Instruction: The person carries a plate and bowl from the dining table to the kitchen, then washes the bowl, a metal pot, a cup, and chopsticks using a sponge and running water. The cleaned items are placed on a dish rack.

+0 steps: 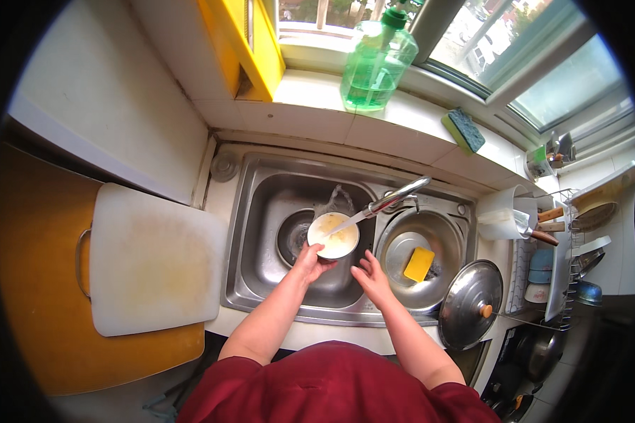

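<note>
My left hand (312, 263) grips a round white bowl (351, 247) by its near left side, over the left basin of a stainless steel sink (251, 248). Water runs from the chrome faucet (397, 196) into the bowl, which holds cloudy, pale yellowish liquid. Some water splashes beyond the bowl's far rim. My right hand (371, 275) is empty, its fingers apart, just right of the bowl near the divider between the basins. In the right basin sits a round metal pan (389, 248), with a yellow sponge (419, 264) inside it.
A metal pot lid (468, 301) leans at the sink's right front corner. Left of the sink lies a white cutting board (159, 264). A green soap pump bottle (375, 69) and a scouring sponge (463, 129) are on the windowsill. To the right stands a wire dish rack (566, 312).
</note>
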`<state>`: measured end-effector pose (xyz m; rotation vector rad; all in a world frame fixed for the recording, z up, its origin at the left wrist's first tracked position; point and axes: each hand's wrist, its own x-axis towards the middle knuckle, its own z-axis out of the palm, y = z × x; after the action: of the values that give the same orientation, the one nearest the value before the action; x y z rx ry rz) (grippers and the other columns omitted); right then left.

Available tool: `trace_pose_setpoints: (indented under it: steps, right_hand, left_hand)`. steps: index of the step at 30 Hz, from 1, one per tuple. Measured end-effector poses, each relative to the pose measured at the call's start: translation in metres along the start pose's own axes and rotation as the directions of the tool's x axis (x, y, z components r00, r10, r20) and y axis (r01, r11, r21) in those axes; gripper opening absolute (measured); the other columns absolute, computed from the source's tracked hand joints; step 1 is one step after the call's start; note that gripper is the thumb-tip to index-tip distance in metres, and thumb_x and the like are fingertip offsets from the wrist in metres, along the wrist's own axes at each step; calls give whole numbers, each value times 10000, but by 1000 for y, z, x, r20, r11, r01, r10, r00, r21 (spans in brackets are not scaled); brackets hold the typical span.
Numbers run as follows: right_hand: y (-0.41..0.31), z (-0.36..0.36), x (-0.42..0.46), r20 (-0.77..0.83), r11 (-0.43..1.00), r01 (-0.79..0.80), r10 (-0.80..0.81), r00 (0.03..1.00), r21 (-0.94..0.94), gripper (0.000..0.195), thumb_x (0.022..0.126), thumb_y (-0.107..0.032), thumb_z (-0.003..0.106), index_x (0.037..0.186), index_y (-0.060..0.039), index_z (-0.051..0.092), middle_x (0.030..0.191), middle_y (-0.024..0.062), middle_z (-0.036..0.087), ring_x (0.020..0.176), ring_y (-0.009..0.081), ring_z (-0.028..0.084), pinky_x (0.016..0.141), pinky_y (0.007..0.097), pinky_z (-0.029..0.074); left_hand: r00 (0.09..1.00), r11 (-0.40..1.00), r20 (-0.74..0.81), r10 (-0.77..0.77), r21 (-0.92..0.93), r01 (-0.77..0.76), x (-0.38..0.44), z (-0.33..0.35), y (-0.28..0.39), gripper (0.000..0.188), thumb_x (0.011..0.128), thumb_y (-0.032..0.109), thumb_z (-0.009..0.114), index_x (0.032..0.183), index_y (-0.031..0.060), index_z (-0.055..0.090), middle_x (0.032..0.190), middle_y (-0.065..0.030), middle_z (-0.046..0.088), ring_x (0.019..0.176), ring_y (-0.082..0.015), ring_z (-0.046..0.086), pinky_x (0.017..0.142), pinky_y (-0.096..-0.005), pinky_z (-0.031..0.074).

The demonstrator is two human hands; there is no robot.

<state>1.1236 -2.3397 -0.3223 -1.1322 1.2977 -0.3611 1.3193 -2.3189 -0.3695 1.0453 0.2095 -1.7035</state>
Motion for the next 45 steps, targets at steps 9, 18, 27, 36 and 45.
trace_pose_setpoints:
  steps: [9, 18, 27, 36, 45]
  right_hand:
    - [-39, 27, 34, 12, 910, 204, -215, 977, -362, 825, 655, -179, 677, 1374, -43, 295, 1246, 191, 497, 1157, 277, 494, 970, 354, 394]
    - [-94, 35, 32, 75, 574, 145, -145, 987, -806, 801, 607, -251, 722, 1312, -70, 387, 1086, 243, 549, 1026, 391, 531, 872, 442, 449]
    - [-95, 35, 40, -38, 439, 24, -133, 990, -898, 821, 682, -385, 670, 1368, -96, 325, 1000, 240, 587, 959, 378, 578, 838, 438, 466]
    - [-60, 17, 10, -87, 618, -160, 147, 985, -770, 810, 717, -478, 555, 1357, -26, 350, 1096, 249, 595, 1054, 361, 565, 925, 395, 424]
    - [-51, 3, -8, -67, 725, -183, 186, 980, -664, 817, 716, -493, 560, 1366, -48, 344, 1159, 253, 564, 1097, 366, 541, 946, 388, 410]
  left_hand:
    - [979, 906, -185, 81, 424, 5, 24, -11, -6, 288, 819, 42, 529, 1095, -25, 579, 926, -114, 640, 860, -259, 629, 722, -363, 517]
    - [757, 66, 489, 432, 821, -568, 48, 8, 63, 172, 711, 79, 642, 880, 49, 653, 859, -143, 660, 788, -267, 644, 692, -346, 499]
    - [927, 6, -91, 365, 995, 95, 55, -83, 7, 501, 777, 143, 626, 1229, 24, 444, 1087, -249, 580, 1015, -369, 575, 886, -446, 453]
    - [652, 53, -134, 746, 988, 142, 31, -96, 35, 302, 824, 141, 564, 1100, 63, 470, 1038, -205, 568, 931, -384, 587, 794, -476, 478]
    - [854, 599, -500, 143, 730, 328, 41, -91, 42, 307, 749, 192, 582, 968, -13, 649, 933, -202, 653, 865, -310, 647, 742, -403, 503]
